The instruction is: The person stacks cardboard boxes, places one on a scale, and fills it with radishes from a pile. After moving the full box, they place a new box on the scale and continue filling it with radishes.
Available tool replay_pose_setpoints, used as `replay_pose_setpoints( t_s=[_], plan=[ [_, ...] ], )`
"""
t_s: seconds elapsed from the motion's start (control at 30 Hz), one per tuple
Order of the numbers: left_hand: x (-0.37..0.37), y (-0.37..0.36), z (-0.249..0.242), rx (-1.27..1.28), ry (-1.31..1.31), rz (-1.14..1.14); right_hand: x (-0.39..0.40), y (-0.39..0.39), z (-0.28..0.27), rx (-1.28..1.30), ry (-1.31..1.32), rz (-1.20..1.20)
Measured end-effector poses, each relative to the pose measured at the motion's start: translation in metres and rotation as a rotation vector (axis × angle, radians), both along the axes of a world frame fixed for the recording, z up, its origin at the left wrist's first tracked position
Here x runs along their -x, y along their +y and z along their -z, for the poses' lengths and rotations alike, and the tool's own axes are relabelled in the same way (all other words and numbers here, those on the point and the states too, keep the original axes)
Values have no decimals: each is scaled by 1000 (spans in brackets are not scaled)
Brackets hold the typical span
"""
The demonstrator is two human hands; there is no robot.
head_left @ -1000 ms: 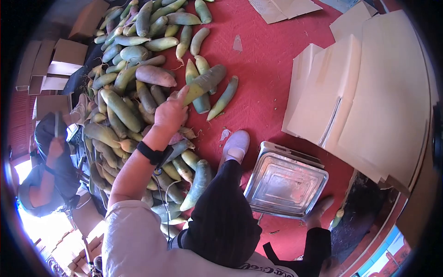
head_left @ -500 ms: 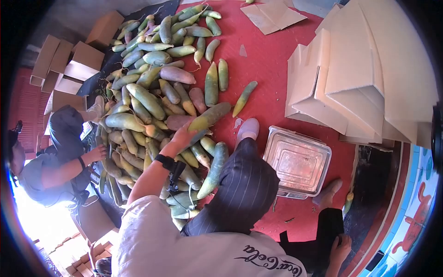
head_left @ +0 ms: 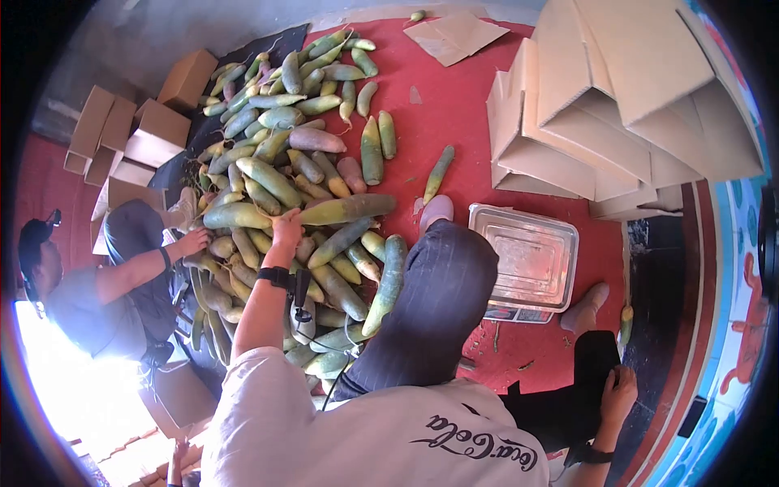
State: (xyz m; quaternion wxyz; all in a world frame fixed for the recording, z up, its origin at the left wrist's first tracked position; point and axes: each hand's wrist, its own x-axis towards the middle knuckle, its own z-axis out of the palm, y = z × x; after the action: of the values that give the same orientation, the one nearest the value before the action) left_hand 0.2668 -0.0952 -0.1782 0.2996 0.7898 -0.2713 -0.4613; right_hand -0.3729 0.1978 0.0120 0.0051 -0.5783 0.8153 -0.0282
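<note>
My left hand (head_left: 284, 235) is closed round the yellowish left end of a long green radish (head_left: 347, 209), held level over a heap of green radishes (head_left: 337, 292). A dark band with a small device sits on the left wrist. Well off to the right, my right hand (head_left: 619, 394) rests at the dark trouser leg by my knee, its fingers a little apart and nothing seen in them. Beside my left foot stands a clear plastic tub (head_left: 527, 258) on a flat dark-edged base.
A co-worker (head_left: 105, 280) sits at the left, one hand on the heap. Large open cardboard boxes (head_left: 560, 105) stand at upper right, smaller boxes (head_left: 158, 134) at upper left. A single radish (head_left: 439, 173) lies on the red floor (head_left: 454, 105) near a flattened cardboard piece (head_left: 454, 36).
My left hand has moved left with the radish, which now lies more level. The view has shifted slightly. The co-worker's hand has moved a little up and right. My right hand remains by the knee.
</note>
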Motion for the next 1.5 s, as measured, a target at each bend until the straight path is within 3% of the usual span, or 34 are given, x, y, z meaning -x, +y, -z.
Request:
replay_pose_setpoints(
  t_s=[0.13, 0.23, 0.4, 0.6, 0.63, 0.67, 0.77, 0.97, 1.2, 1.27, 1.37, 1.5],
  plan=[
    [32, -1, -25, -22, -21, 38, -5, 3, -2, 62, 3, 67],
    [43, -7, -13, 17, -35, 242, -3, 4, -2, 119, -20, 86],
    [99, -1, -69, 180, 57, 472, -9, 7, -8, 167, -38, 93],
    [168, 15, -160, 677, -208, 636, -1, 17, -1, 219, -25, 83],
    [171, 14, -161, 901, -461, 783, 1, 18, 0, 241, -45, 54],
    [188, 21, -177, 798, -277, 682, 3, 19, 1, 263, -64, 23],
    [223, 36, -222, 906, -351, 855, 5, 22, 0, 251, -99, 30],
    [281, 8, -266, 1077, -218, 982, 4, 24, -1, 311, -90, 33],
    [363, -62, -317, 1139, -298, 1020, 3, 30, -1, 342, -98, 62],
    [389, -75, -334, 1036, -372, 1020, 4, 32, -2, 348, -97, 70],
    [429, -105, -337, 1033, -541, 978, 6, 35, -4, 357, -93, 92],
    [472, -123, -338, 948, -552, 911, 10, 41, -4, 364, -119, 114]
  ],
)
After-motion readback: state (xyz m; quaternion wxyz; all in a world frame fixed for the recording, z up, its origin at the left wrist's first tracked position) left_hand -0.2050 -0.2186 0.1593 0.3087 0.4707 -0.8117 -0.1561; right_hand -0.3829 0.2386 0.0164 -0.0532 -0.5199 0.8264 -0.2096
